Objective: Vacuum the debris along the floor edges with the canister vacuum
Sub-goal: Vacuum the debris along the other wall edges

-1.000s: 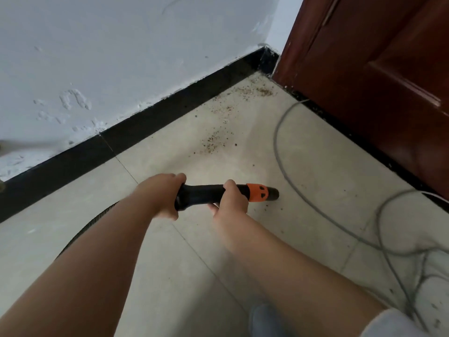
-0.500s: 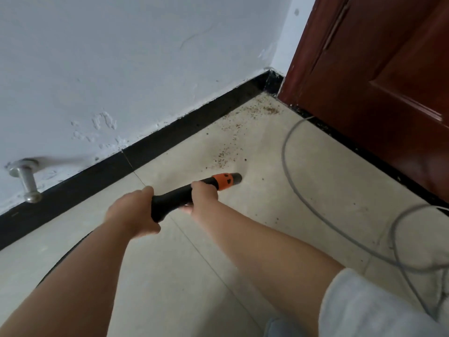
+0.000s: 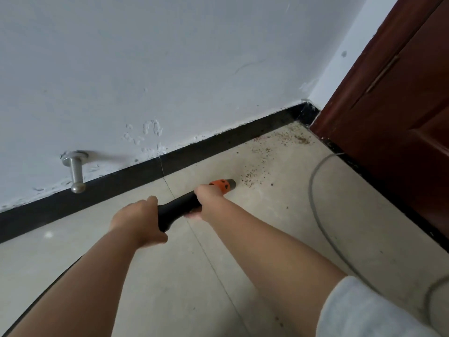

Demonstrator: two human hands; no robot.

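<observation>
Both hands hold the vacuum nozzle (image 3: 181,206), a black tube with an orange collar and a grey tip. My left hand (image 3: 136,220) grips its rear end. My right hand (image 3: 209,198) grips it just behind the orange collar. The grey tip points toward the room corner and sits right beside a patch of brown debris (image 3: 252,177) on the beige tile. More debris (image 3: 295,138) lies scattered along the black baseboard (image 3: 218,145) into the corner. The black hose (image 3: 41,295) runs back under my left forearm.
A dark red wooden door (image 3: 398,117) stands at the right. A grey power cord (image 3: 320,215) curves over the floor beside it. A metal door stop (image 3: 76,172) juts from the white wall at the left.
The nozzle has moved forward toward the debris and the baseboard, and its tip now reaches the nearest patch. My view has tilted up, showing more wall and the door stop.
</observation>
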